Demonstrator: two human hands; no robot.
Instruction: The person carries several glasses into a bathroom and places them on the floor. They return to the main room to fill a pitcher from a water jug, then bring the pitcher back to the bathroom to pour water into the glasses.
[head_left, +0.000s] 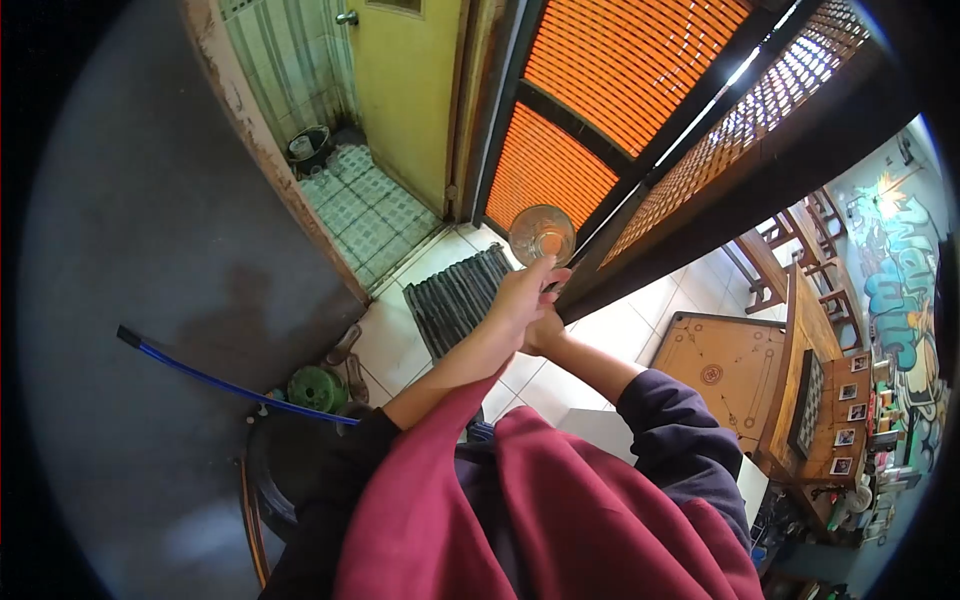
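A clear drinking glass (542,235) is held out in front of me, near the slatted door. At its near side is my left hand (518,297), with the fingers bent and closed on the glass. My right hand (545,332) is just below and behind the left, close to or touching it. Its fingers are mostly hidden by the left hand, so their grip does not show. A dark ridged mat (455,298) lies on the floor under the hands.
An orange slatted door (560,150) with a dark frame stands ahead. Left of it, a yellow door (405,100) opens on a tiled room. A blue hose (230,385) and a green round object (317,388) are at left. A carrom board (715,370) lies right.
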